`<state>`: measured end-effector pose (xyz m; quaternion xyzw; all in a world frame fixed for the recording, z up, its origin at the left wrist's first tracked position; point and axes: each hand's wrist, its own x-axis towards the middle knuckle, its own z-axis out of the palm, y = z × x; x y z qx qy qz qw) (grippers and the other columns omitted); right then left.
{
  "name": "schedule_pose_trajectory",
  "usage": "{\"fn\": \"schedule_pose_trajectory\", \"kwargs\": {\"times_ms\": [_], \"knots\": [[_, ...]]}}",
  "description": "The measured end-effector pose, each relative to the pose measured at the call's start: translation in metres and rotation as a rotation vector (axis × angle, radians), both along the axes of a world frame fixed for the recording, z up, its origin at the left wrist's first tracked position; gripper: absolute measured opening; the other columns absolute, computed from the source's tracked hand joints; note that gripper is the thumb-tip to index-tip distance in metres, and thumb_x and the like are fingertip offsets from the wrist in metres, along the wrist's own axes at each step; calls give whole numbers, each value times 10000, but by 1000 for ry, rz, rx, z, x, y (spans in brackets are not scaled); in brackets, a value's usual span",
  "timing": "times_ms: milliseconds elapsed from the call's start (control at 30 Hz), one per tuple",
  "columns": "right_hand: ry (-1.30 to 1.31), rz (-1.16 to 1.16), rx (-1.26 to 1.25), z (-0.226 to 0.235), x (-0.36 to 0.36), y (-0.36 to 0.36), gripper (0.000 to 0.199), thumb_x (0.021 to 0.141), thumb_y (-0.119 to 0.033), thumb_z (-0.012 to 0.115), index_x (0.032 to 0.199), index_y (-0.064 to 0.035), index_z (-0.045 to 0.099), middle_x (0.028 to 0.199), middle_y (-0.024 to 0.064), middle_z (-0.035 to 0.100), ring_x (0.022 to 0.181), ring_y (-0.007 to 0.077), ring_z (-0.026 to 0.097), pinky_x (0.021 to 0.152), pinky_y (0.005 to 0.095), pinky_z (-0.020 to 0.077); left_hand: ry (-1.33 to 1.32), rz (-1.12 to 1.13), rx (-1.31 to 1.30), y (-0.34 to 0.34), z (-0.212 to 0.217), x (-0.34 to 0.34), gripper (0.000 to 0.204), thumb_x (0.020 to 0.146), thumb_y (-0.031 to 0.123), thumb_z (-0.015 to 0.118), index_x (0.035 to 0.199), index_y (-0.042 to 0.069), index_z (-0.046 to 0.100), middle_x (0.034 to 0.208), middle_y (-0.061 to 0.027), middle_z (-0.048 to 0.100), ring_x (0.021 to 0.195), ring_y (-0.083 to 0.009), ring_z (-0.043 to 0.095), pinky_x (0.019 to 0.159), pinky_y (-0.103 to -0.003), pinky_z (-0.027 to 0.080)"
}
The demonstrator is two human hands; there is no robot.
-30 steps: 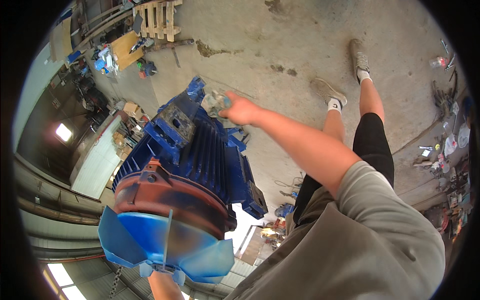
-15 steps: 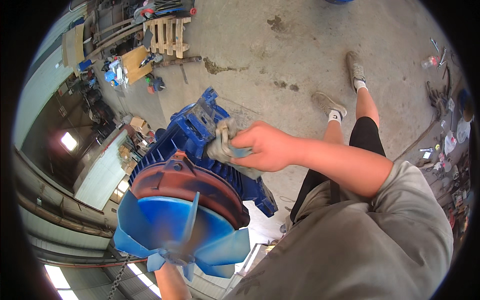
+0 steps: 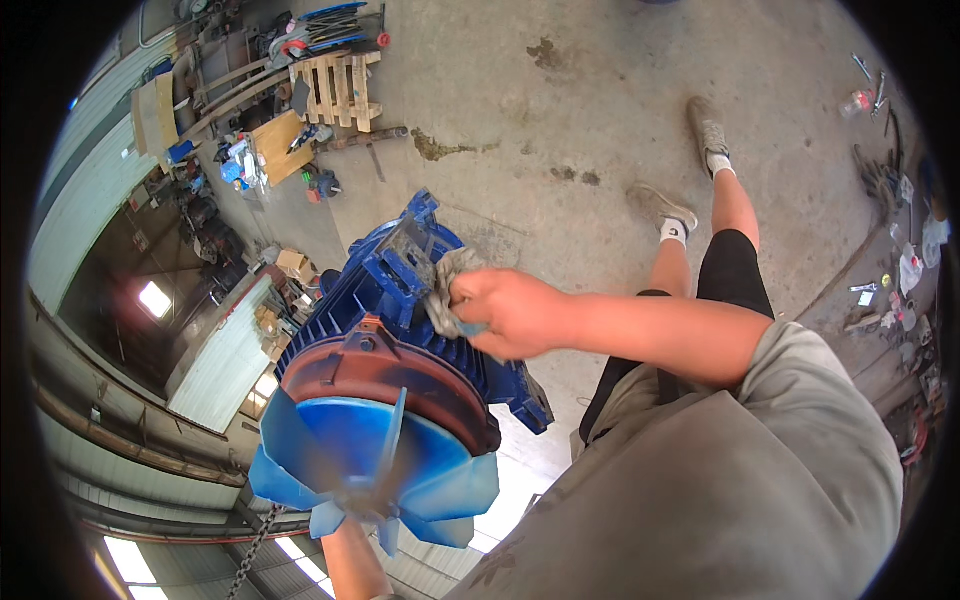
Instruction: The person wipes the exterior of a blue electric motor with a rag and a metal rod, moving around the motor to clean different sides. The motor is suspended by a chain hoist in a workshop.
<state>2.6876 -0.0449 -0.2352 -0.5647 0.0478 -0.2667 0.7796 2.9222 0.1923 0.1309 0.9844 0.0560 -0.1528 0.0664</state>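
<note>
In front of me is a blue finned electric motor (image 3: 335, 300) with a reddish-brown end cover (image 3: 385, 375) on its near end. A pale-blue bladed fan (image 3: 440, 505) sits at the middle of that end. My right hand (image 3: 510, 312) has its fingers closed round a crumpled grey rag (image 3: 440, 305), which presses against the motor's side by the blue mounting foot (image 3: 400, 265). Only my left forearm (image 3: 355, 565) shows, below the fan. The fan hides my left hand and whatever it touches.
A chain (image 3: 250, 560) hangs at the lower left. On the concrete floor (image 3: 480, 70) lie a wooden pallet (image 3: 338, 90), a wooden board (image 3: 282, 148) and a pipe (image 3: 365, 137). Loose tools and bags, including a white plastic bag (image 3: 910, 268), lie along the right side.
The rag and my right hand have shifted slightly along the motor's side, the rag now bunched closer under my fingers. The view has tilted a little, and the fan appears farther right.
</note>
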Motion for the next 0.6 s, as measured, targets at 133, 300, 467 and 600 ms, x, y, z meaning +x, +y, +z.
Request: {"fn": "schedule_pose_trajectory", "kwargs": {"times_ms": [133, 300, 467, 600], "knots": [[46, -36, 282, 10, -25, -7, 269, 812, -72, 715, 1074, -13, 697, 1083, 141, 656, 1008, 375, 655, 845, 427, 541, 0, -4, 0, 1, 2, -3, 400, 1010, 327, 539, 1111, -22, 706, 978, -179, 733, 830, -328, 701, 731, -445, 535], [320, 173, 690, 14, -4, 44, 426, 975, -273, 665, 1313, -57, 520, 1132, 220, 658, 1091, 404, 637, 910, 467, 518, -3, 4, 3, -1, 7, -9, 404, 1010, 330, 539, 1108, -24, 707, 974, -179, 732, 826, -326, 700, 728, -443, 535], [765, 42, 449, -6, 51, 88, 514, 1011, -276, 610, 1385, 15, 414, 1357, 267, 480, 1302, 450, 511, 1066, 483, 447, -12, 13, 12, 1, 10, -13, 407, 1011, 334, 539, 1105, -25, 708, 971, -178, 731, 823, -324, 700, 725, -442, 534], [717, 97, 891, -51, 96, 101, 491, 1015, -231, 556, 1437, 7, 482, 1344, 268, 595, 1271, 388, 582, 1078, 426, 461, -17, 7, 9, 3, 10, -13, 410, 1011, 336, 539, 1102, -26, 708, 968, -178, 731, 820, -322, 699, 723, -440, 534]]}}
